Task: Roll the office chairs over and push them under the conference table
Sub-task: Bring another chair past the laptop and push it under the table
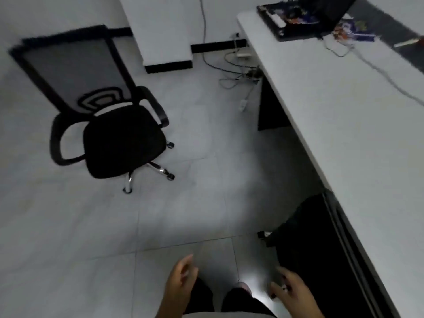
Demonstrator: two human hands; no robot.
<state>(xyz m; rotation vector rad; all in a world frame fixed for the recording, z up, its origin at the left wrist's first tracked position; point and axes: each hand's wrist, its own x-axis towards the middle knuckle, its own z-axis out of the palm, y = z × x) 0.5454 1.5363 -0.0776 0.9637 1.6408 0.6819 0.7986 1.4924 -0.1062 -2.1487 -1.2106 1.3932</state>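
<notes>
**Op:** While I look straight down, both hands hang low at the bottom edge. My left hand point(181, 285) is loose, fingers slightly curled and apart, holding nothing. My right hand point(291, 290) is the same: fingers spread, palm empty, over the floor point(91, 237).

**Desk:** What's under them?

**Op:** Dark trouser legs and a pale shoe tip between the hands. Neither hand touches anything.

**Desk:** Chairs?

**Op:** Two. Just beyond my right hand, a dark chair point(305, 230) sits tucked against the table point(344, 115) edge, partly under it; one caster pokes out on its left. It's too dark to make out more.

**Desk:** And the other?

**Op:** Well apart, up left: a black mesh chair point(119, 136) stands free on the tiles, upright, seat turned toward the table, armrests on both sides, chrome legs with casters showing beneath.

**Desk:** Anything between it and the table?

**Op:** Open tile mostly. Farther back, cables point(238, 74) lie tangled on the floor beside the table's dark leg panel. A white pillar point(165, 31) with a black base stands behind the chair. On the tabletop's far end sit a laptop point(298, 21), a pen point(408, 42) and a trailing cord.
</notes>
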